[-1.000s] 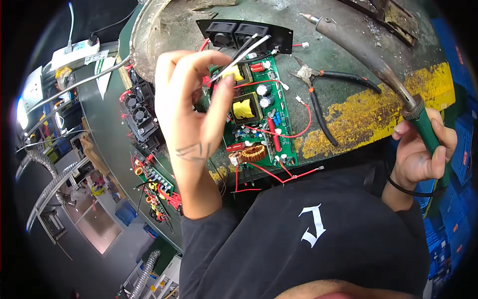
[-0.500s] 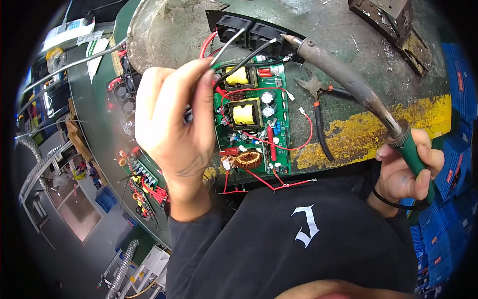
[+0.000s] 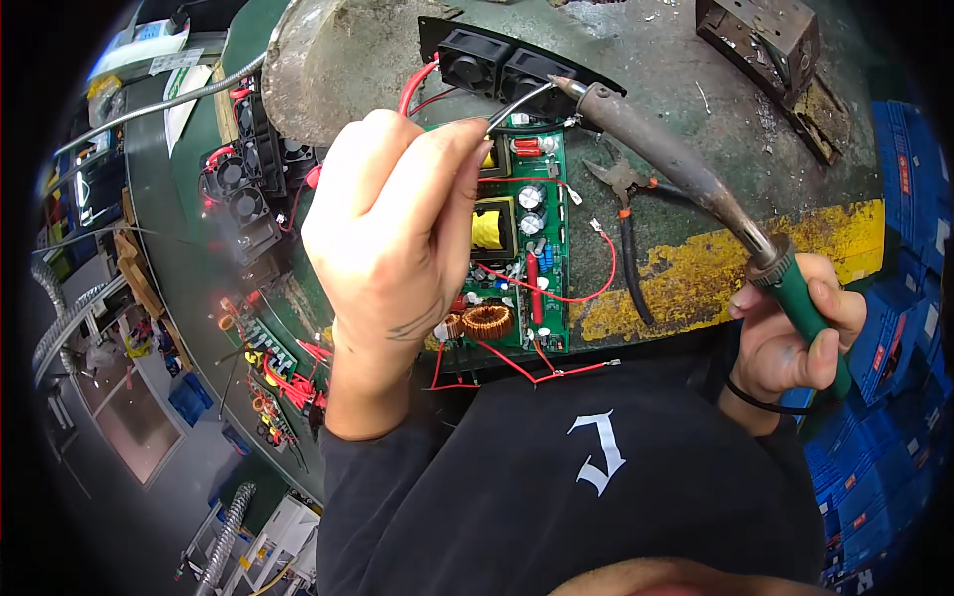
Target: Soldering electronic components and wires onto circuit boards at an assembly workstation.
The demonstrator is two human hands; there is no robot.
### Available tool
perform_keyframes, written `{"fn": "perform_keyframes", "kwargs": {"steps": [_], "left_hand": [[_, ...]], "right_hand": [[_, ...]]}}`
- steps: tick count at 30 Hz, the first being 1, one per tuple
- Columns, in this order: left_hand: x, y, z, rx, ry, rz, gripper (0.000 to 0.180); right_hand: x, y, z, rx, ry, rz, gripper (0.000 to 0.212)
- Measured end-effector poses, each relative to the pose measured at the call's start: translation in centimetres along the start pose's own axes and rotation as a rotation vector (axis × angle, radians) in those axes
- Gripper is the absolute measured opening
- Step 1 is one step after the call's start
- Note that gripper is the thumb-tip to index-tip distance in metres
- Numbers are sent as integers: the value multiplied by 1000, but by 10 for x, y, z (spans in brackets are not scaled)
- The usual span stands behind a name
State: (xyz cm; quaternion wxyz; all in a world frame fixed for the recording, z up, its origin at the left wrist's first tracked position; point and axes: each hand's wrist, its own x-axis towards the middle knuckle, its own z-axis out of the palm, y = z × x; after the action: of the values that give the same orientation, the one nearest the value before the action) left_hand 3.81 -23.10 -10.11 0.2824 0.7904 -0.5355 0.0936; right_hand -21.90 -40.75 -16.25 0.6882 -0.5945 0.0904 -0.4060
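In my right hand (image 3: pixel 790 343) is a soldering iron (image 3: pixel 676 154), gripped by its green handle and slanting up to the left. My left hand (image 3: pixel 393 233) is closed, with a silver solder wire (image 3: pixel 522 101) pinched between thumb and forefinger. A black wire runs alongside it, mostly hidden by the fingers. The solder's end meets the iron's tip in front of a black panel with two fans (image 3: pixel 470 68). Below lies a green circuit board (image 3: pixel 550 223) with yellow-wound transformers, a copper coil and red leads, partly covered by my left hand.
Diagonal cutters (image 3: pixel 626 184) lie right of the board. A rusty metal stand (image 3: pixel 765 45) sits at the far right of the bench. More fans (image 3: pixel 238 189) and a second wired board (image 3: pixel 273 368) are at the left. Blue boxes (image 3: pixel 909 199) are stacked on the right.
My left hand has moved right, bringing the solder wire to the iron's tip, where it was apart before. The iron has shifted slightly left in the view.
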Motion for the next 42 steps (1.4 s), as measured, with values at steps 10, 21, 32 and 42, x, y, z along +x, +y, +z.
{"fn": "perform_keyframes", "kwargs": {"steps": [10, 21, 32, 42], "left_hand": [[-1, 3, 1, 41, -2, -17, 19], [1, 4, 1, 49, -10, -3, 20], [2, 4, 1, 54, -13, 9, 19], [2, 4, 5, 59, 3, 12, 18]], "right_hand": [[-3, -1, 0, -3, 2, 10, 37], [-2, 0, 3, 13, 16, 2, 36], [-3, -1, 5, -35, 19, 6, 36], [-3, 1, 3, -32, 11, -6, 36]]}}
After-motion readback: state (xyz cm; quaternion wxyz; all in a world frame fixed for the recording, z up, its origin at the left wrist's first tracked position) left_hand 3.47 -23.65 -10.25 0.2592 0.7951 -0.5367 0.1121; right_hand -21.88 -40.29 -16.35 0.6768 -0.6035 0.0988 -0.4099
